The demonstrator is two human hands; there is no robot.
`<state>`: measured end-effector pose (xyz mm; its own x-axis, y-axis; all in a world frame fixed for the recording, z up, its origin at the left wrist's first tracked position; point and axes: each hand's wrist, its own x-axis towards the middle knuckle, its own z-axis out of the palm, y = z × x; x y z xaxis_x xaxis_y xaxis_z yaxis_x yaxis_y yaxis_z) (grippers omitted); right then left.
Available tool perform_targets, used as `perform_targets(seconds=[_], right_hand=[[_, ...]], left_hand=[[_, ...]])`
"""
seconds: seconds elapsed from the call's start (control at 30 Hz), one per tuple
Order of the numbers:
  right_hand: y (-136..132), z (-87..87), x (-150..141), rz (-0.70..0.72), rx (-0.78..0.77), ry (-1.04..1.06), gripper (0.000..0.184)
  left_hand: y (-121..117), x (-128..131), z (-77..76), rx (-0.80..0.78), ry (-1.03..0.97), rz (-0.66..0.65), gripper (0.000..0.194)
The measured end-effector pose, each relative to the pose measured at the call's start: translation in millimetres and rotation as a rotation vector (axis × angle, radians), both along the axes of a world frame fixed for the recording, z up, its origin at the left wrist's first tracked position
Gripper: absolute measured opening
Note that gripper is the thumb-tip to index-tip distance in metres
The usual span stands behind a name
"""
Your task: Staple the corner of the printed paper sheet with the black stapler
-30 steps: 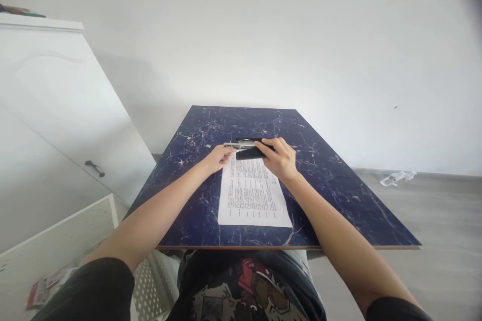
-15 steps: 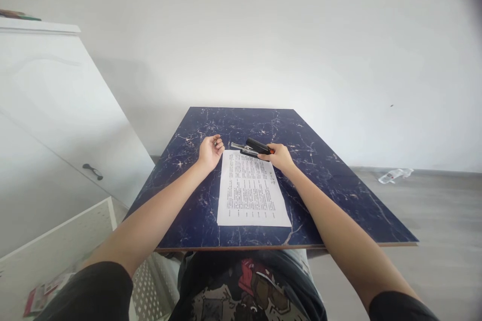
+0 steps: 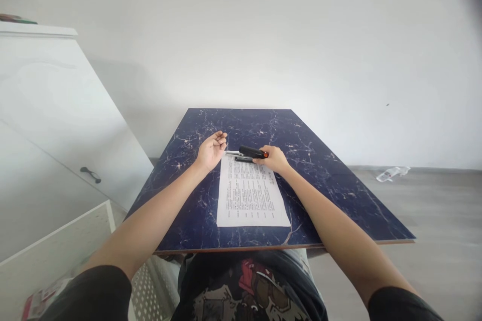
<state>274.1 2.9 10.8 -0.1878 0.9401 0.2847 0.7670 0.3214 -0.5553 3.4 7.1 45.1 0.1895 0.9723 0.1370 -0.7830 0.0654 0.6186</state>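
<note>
A printed sheet of paper [image 3: 250, 193] lies on the dark blue marbled tabletop [image 3: 324, 185] in front of me. A black stapler [image 3: 249, 153] with an orange end rests across the sheet's far edge. My right hand [image 3: 274, 159] is closed on the stapler's right end. My left hand [image 3: 211, 151] rests on the table just left of the sheet's far corner, palm up with fingers loosely curled and apart, holding nothing.
A white cabinet [image 3: 45, 110] with a dark handle stands to the left. A white perforated panel [image 3: 56, 256] sits low at the left. A crumpled plastic bottle [image 3: 391, 173] lies on the grey floor at the right by the wall.
My left hand let go of the stapler's front and moved off left, turning palm up. My right hand slid to the stapler's right end and lowered it onto the paper's far edge.
</note>
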Motion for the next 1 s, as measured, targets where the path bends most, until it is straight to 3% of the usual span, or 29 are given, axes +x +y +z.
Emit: perform_targets(seconds=[0.17,0.27,0.37,0.43,0.53,0.7,0.9,1.0], right_hand=[[6.7,-9.2,2.7,0.041,-0.038,0.004,0.033],[7.6,-7.6,6.1,0.104,0.080,0.010,0.044],[2.9,3.3,9.1,0.043,0.237,0.089,0.050],[-2.6,12.9,9.4,0.017,0.328,0.163,0.045],[-12.5,24.7,4.7,0.089,0.494,0.205,0.033],[-28.3,32.3,-14.8,0.212,0.714,0.112,0.019],[-37.8,33.8,-30.5,0.301,0.707,0.091,0.026],[-38.4,34.5,-30.5,0.296,0.696,0.108,0.028]], left_hand=[[-7.5,2.1,4.5,0.043,0.057,-0.094,0.034],[-11.1,6.6,4.6,0.055,0.140,-0.193,0.033],[-14.5,11.4,2.6,0.092,0.208,-0.283,0.029],[-17.1,13.4,1.6,0.096,0.235,-0.311,0.027],[-21.8,14.6,2.3,0.091,0.258,-0.337,0.025],[-28.9,16.8,4.4,0.124,0.266,-0.412,0.019],[-27.8,18.9,-0.7,0.106,0.280,-0.413,0.010],[-27.3,18.9,-2.2,0.121,0.294,-0.402,0.015]])
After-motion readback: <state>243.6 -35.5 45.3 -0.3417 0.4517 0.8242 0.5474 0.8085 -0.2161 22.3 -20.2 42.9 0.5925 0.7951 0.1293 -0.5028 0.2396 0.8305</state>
